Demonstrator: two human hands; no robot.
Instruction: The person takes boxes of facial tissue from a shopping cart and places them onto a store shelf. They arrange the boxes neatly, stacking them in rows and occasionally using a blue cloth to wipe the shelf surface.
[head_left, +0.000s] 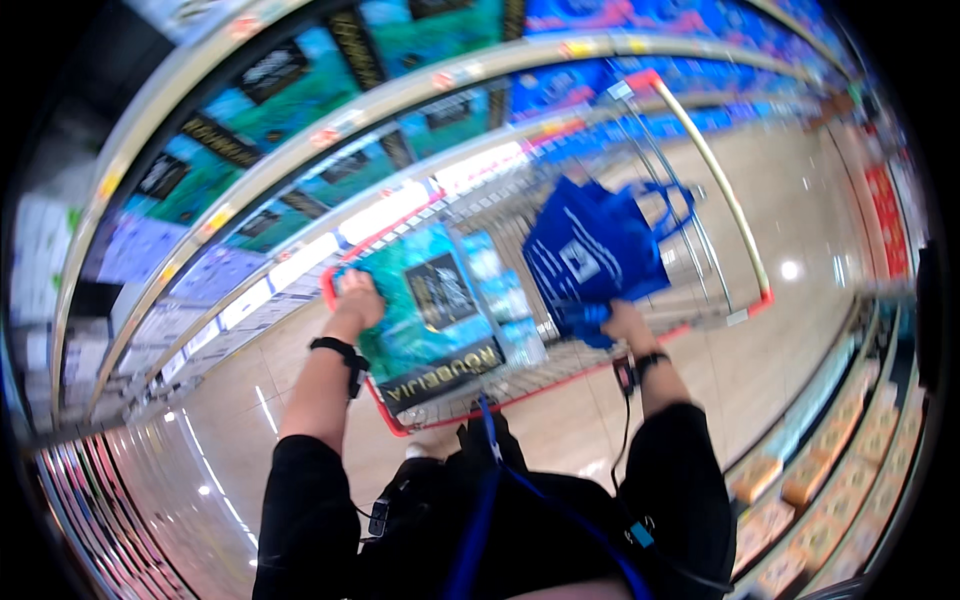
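Note:
A shopping cart with a red rim (397, 429) stands before me. Inside it lies a large green and blue package (390, 337) with dark printed panels. My left hand (360, 301) grips the package's left end, beside the cart's rim. Next to the package sit several clear-wrapped items (495, 274), too blurred to name. A dark blue tote bag (592, 247) with white print leans in the cart's middle, one handle loop rising at its far side. My right hand (624, 324) holds the gathered blue fabric at the bag's near edge; its fingertips are partly hidden.
Store shelves (330, 135) with similar green packages and blue packs (562, 90) curve along the far side. The cart's pale handlebar (712, 165) is at the right. Boxed goods (825, 495) fill low shelves at lower right. Shiny floor tiles (795, 202) surround the cart.

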